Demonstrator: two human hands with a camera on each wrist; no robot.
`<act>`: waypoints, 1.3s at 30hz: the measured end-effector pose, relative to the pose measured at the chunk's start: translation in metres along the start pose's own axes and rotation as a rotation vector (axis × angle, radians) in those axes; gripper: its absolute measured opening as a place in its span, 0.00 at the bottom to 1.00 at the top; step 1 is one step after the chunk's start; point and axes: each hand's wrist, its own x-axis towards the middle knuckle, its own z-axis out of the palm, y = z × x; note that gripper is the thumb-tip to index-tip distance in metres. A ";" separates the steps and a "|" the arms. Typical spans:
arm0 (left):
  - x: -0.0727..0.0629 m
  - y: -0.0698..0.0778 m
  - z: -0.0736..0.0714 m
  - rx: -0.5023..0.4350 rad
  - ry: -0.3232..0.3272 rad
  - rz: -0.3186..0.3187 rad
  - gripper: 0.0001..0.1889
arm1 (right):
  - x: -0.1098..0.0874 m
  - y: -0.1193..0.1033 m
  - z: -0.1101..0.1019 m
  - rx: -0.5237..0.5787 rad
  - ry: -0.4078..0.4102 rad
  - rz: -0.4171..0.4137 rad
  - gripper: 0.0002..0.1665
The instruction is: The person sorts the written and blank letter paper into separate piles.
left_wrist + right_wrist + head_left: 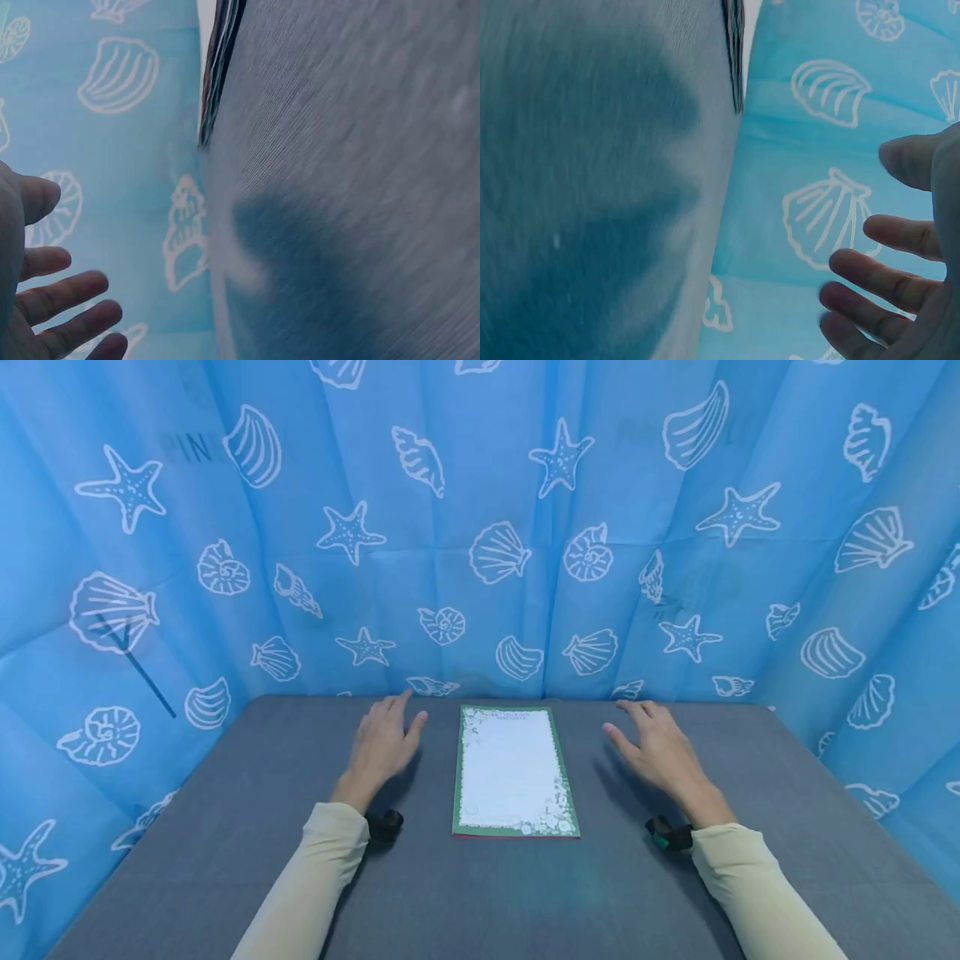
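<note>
Flanking the pad (513,768), the person's two hands reach over the bench (510,902), each well apart from it. The left hand (380,745) is to the left of the pad, its fingers extended toward the far edge of the bench and its thumb out to the right. The right hand (663,756) is to the right in much the same pose, with fingers extended and relaxed and the thumb pointing left toward the pad. Both wrist views show the fingers loosely spread and slightly bent. Shadows of the hands fall on the grey cloth surface of the bench.

The pad lies flat between the hands, toward the far side of the bench. Its top is a white sheet with a green border, pale flowers at the near right corner and small printing along the far end, too faint to read; a red line shows at the near edge. Seen from the wrists, its side shows several thin layers.

Each wrist carries a dark band, next to a pale yellow sleeve (300,885). Behind the bench hangs a blue curtain (450,485) printed with white shells and starfish.
</note>
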 end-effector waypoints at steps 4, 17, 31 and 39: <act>-0.003 0.006 0.005 -0.143 -0.047 -0.044 0.28 | -0.001 -0.007 0.003 0.119 -0.038 0.024 0.30; -0.008 0.016 0.024 -0.405 -0.263 -0.095 0.23 | -0.009 -0.027 0.033 0.377 -0.188 0.093 0.27; -0.013 0.028 0.032 -0.455 -0.396 -0.135 0.25 | -0.013 -0.044 0.043 0.471 -0.300 0.233 0.30; -0.015 0.034 0.033 -0.447 -0.392 -0.134 0.26 | -0.015 -0.052 0.040 0.485 -0.358 0.221 0.28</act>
